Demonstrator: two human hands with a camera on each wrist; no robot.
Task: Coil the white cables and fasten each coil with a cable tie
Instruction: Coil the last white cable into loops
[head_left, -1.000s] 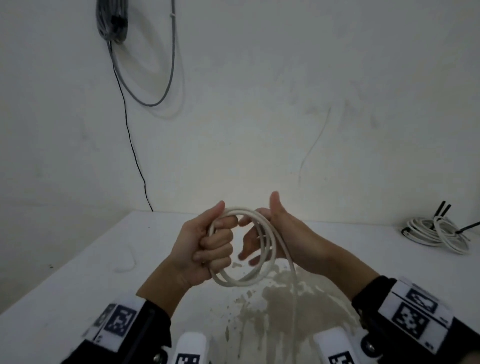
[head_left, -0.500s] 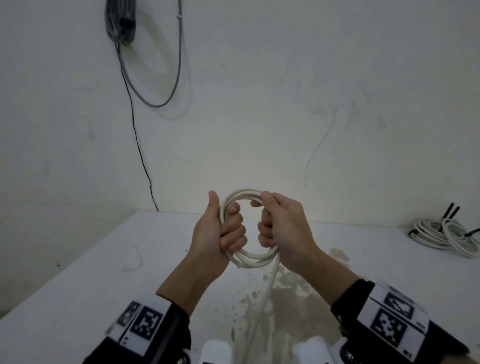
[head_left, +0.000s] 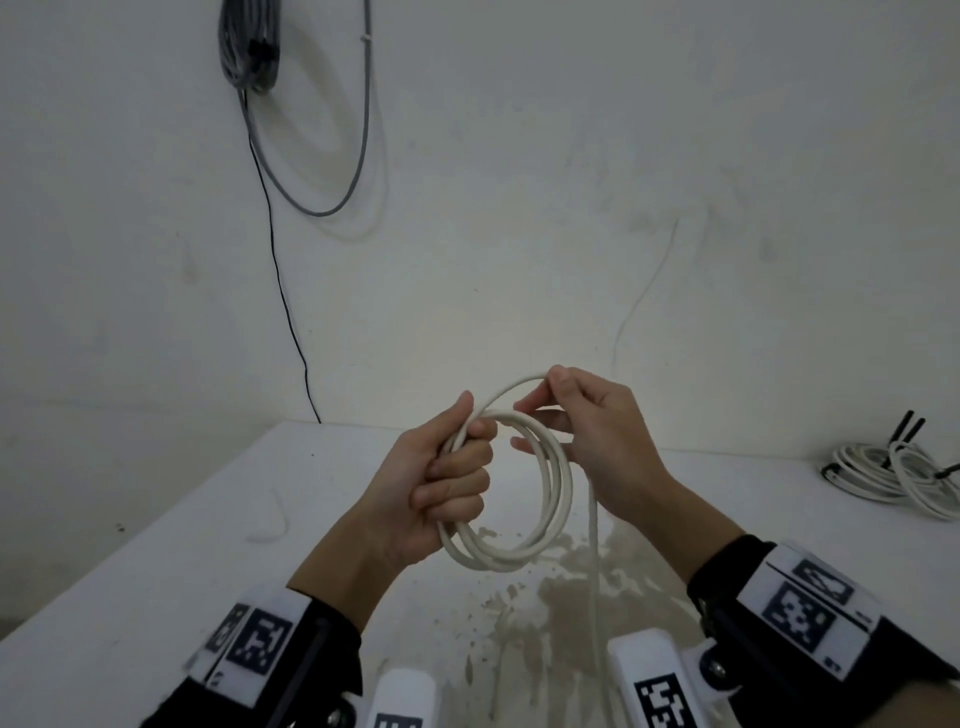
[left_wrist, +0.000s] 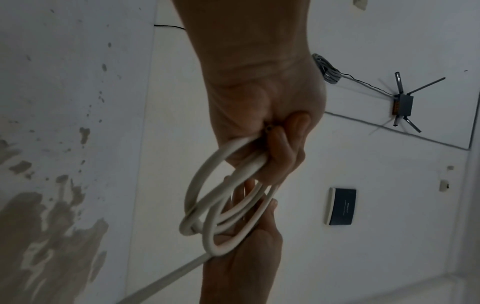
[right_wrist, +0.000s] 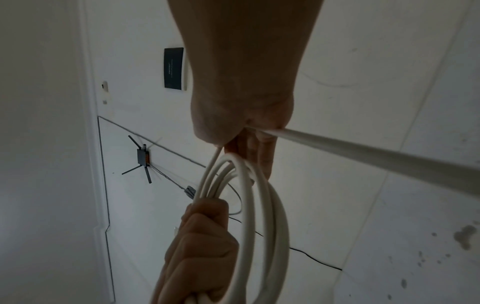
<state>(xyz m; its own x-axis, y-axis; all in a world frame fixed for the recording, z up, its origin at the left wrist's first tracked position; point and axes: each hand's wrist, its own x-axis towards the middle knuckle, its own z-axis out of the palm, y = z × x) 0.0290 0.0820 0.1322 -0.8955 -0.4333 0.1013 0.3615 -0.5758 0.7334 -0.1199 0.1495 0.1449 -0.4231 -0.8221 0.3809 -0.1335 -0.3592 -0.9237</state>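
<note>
Above the white table (head_left: 156, 561), my left hand (head_left: 447, 483) grips one side of a coil of white cable (head_left: 556, 499) made of several loops; the coil hangs from the fist in the left wrist view (left_wrist: 207, 205). My right hand (head_left: 582, 415) pinches the newest loop at the top of the coil between thumb and fingers. From that hand the loose cable tail (head_left: 595, 561) runs down toward me; in the right wrist view the cable tail (right_wrist: 363, 152) stretches off to the right beside the coil (right_wrist: 249, 216). No cable tie shows in any view.
A pile of white cables with black ends (head_left: 893, 467) lies at the table's far right edge. A brownish stain (head_left: 561, 613) marks the table under my hands. Grey cables (head_left: 249, 47) hang on the wall at upper left, with a thin black wire (head_left: 280, 291) dropping to the table.
My right hand has lifted a new loop up and over to the top of the coil. The coil now faces me more openly, and the left hand keeps its grip.
</note>
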